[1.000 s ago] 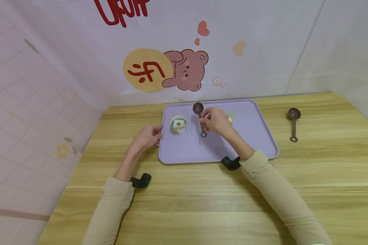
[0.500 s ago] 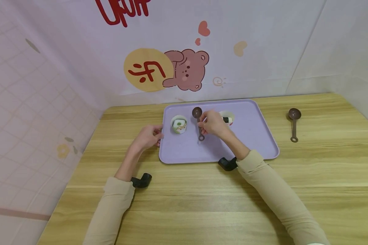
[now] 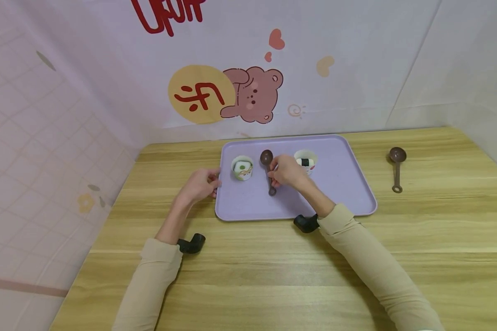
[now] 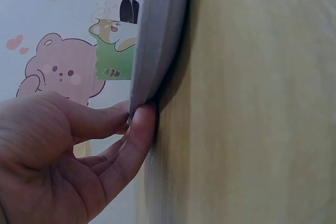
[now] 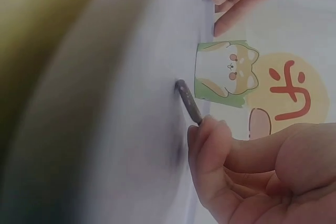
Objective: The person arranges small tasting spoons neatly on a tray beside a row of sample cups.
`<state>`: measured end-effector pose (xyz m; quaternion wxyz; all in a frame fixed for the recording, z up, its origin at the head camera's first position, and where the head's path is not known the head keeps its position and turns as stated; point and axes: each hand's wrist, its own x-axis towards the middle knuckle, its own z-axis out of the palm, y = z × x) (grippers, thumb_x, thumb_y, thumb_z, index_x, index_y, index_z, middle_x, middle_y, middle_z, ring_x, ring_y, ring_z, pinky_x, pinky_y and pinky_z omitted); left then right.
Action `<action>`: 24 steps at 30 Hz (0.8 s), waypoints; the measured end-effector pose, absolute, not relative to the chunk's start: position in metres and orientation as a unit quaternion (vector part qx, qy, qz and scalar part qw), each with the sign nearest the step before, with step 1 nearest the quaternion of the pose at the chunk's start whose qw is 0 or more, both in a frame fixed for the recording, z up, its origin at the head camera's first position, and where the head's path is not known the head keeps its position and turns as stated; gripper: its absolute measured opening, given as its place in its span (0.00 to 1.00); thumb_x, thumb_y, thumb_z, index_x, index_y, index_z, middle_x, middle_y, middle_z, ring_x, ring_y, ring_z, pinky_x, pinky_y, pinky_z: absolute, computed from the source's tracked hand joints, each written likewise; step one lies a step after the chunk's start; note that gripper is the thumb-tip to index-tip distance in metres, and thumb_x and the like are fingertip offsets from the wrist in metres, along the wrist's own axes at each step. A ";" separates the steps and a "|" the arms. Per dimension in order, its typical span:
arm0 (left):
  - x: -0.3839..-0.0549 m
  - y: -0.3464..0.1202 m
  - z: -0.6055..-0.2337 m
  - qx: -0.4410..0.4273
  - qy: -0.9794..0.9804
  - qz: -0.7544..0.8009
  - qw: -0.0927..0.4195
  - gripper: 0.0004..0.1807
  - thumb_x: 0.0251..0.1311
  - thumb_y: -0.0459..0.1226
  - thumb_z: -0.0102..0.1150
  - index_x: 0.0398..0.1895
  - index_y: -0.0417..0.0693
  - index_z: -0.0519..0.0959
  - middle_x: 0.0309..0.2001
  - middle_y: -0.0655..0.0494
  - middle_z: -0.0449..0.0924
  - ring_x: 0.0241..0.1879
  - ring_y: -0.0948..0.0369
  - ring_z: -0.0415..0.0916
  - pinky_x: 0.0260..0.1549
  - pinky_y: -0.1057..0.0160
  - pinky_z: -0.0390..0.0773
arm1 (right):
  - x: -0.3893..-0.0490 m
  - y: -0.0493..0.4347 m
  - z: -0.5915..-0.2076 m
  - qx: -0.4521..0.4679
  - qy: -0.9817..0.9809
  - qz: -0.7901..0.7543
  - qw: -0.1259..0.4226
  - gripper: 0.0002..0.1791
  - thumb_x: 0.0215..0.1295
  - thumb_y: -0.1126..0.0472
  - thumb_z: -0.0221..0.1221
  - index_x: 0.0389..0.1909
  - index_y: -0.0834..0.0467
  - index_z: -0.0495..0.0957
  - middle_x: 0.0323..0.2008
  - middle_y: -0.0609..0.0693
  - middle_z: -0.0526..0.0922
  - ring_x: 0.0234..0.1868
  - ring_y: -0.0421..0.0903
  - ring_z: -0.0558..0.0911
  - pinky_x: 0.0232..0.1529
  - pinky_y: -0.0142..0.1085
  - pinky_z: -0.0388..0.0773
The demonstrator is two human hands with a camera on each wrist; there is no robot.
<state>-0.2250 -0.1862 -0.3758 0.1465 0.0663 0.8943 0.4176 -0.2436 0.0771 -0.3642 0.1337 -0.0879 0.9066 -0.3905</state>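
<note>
In the head view my right hand [image 3: 289, 171] pinches the handle of a brown measuring spoon [image 3: 267, 157] over the middle of a lilac tray [image 3: 248, 204]. The spoon's round bowl points to the far side. The right wrist view shows thumb and fingertips on the handle [image 5: 189, 102], its end at or just over the tray surface. My left hand [image 3: 199, 185] pinches the tray's left edge between thumb and fingers, as the left wrist view [image 4: 105, 150] shows. A small printed cup [image 3: 243, 176] with a white-and-green piece stands on the tray's left.
A second cup [image 3: 308, 155], holding a white piece with a black band, stands right of my right hand on the tray. Another brown measuring spoon [image 3: 397, 169] lies on the wooden table [image 3: 248, 266] to the right. A printed wall covering [image 3: 348, 92] rises behind the table.
My right hand has brought the spoon down and a little nearer to me on the tray. The right cup has come more into sight. My left hand stays at the tray edge.
</note>
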 end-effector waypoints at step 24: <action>-0.225 -0.185 -0.376 0.069 0.889 0.428 0.148 0.28 0.72 0.26 0.52 0.74 0.32 0.62 0.47 0.36 0.75 0.27 0.57 0.76 0.29 0.63 0.83 | -0.244 0.077 -0.372 -0.085 0.911 -0.391 0.099 0.05 0.67 0.71 0.62 0.38 0.70 0.78 0.26 0.58 0.86 0.22 0.45 0.86 0.22 0.27 0.78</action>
